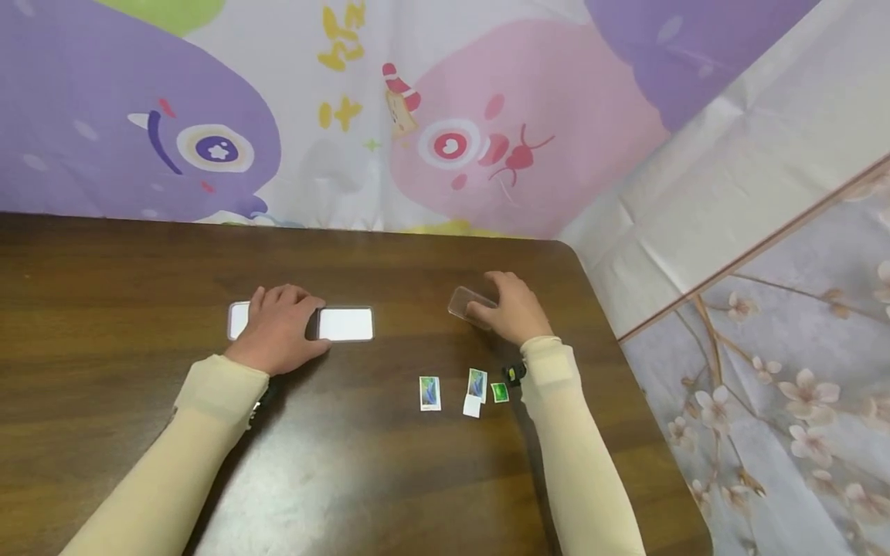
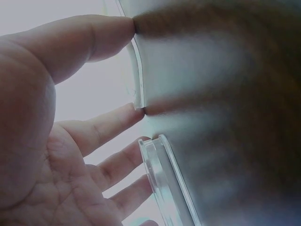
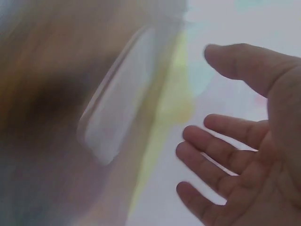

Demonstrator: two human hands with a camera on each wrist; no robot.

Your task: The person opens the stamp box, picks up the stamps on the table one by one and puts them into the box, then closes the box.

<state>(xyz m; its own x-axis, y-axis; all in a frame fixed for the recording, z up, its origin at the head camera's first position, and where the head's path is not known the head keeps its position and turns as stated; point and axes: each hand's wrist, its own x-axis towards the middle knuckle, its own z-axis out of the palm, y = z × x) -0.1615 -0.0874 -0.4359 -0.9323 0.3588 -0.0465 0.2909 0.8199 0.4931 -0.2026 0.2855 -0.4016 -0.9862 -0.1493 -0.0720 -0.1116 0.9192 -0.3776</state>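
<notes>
My left hand point(image 1: 278, 324) reaches over two flat, rounded clear plastic cases with white inside. Its thumb and index fingertips are at the near short edge of the right case point(image 1: 345, 324). The left case point(image 1: 238, 319) lies partly hidden under the other fingers, and in the left wrist view fingertips meet a clear case rim point(image 2: 164, 174). On the other side, my right hand point(image 1: 514, 309) has its fingers and thumb spread apart beside a transparent rounded case piece point(image 1: 462, 300). In the right wrist view a gap shows between this piece point(image 3: 117, 99) and the fingertips.
Nearer the body lie two small picture cards, one left point(image 1: 429, 394) and one right point(image 1: 477, 382), a white square point(image 1: 471, 406) and a green piece point(image 1: 500, 392). A cartoon-printed cloth point(image 1: 334, 170) hangs behind the brown table point(image 1: 125, 293); floral fabric point(image 1: 793, 371) covers the right side.
</notes>
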